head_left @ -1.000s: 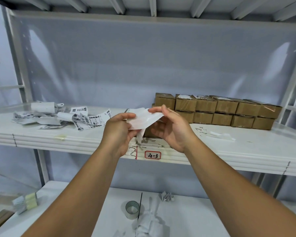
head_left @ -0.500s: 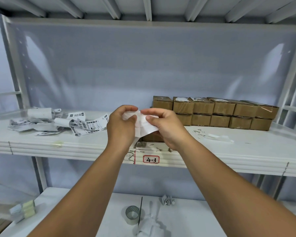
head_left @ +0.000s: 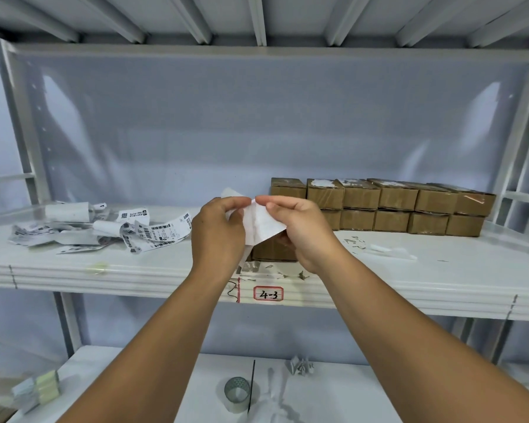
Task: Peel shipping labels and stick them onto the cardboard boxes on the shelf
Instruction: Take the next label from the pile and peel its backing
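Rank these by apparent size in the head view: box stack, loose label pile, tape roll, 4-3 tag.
1. box stack, largest
2. loose label pile, close behind, nearly alike in spread
3. tape roll
4. 4-3 tag, smallest

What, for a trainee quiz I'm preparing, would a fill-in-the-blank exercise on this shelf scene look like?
1. The left hand and the right hand both pinch one white shipping ____.
2. The cardboard boxes at the back are stacked in ____ layers.
3. The red-framed tag on the edge of the shelf reads ____.
4. The pile of printed labels lies to the ____ of the hands.
Missing words: label; two; 4-3; left.
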